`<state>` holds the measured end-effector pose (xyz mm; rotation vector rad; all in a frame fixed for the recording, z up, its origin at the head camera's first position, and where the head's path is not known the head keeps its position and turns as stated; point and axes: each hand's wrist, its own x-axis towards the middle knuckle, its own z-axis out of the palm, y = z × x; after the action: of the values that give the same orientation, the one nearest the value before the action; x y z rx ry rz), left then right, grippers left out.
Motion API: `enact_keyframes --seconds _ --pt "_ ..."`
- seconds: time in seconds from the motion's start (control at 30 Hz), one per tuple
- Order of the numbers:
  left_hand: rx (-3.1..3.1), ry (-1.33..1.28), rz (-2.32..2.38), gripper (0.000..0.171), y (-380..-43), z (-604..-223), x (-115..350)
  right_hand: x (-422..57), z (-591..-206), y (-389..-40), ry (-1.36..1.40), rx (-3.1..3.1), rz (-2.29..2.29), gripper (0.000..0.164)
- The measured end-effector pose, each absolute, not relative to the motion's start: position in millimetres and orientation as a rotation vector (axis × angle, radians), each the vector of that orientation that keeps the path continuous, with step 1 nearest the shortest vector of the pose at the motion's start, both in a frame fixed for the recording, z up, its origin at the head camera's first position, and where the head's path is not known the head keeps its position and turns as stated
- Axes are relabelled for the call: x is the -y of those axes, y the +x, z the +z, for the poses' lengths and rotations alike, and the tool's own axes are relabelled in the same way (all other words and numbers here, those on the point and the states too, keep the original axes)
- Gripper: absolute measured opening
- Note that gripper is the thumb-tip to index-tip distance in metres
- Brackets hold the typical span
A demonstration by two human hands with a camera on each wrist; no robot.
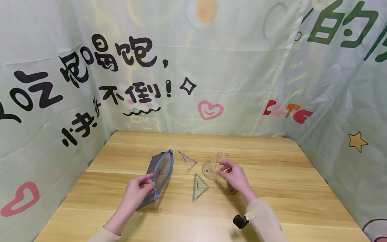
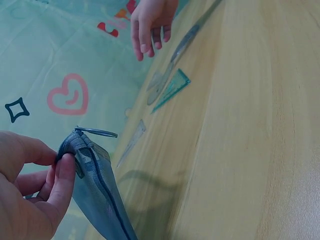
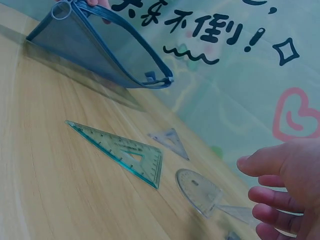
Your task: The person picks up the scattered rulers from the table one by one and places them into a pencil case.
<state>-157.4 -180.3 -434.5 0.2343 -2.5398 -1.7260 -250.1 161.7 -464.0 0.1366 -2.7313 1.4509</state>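
L hand (image 1: 138,190) pinches pouch (image 1: 163,167), R hand (image 3: 300,172) loose & empty per R-wrist cam, unclear from head cam

left sleeve (image 1: 104,236): beige; right sleeve (image 1: 265,220): beige; black device (image 1: 240,222) alongside

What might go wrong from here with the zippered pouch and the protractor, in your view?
The left hand only pinches the edge of the blue zippered pouch, so it could sag shut if that pinch slips. The clear protractor lies flat and looks thin, so the right hand may struggle to lift it.
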Motion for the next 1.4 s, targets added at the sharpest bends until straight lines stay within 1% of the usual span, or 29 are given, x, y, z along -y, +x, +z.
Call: enact_keyframes --seconds 0.3,0.93,1.23,1.4 --pt "2.536 0.236 -1.732 0.036 -158 -435 181 -174 -468 -248 0.124 2.747 1.418 0.041" --pt "2.531 0.231 -1.734 0.036 -158 -433 181 -193 -478 -243 0.123 2.831 1.299 0.050" --pt "2.530 0.216 -1.731 0.036 -157 -434 180 -198 -479 -240 0.166 2.879 1.272 0.050" --pt "2.524 0.208 -1.740 0.036 -157 -435 179 -206 -479 -238 0.277 2.908 1.225 0.049"
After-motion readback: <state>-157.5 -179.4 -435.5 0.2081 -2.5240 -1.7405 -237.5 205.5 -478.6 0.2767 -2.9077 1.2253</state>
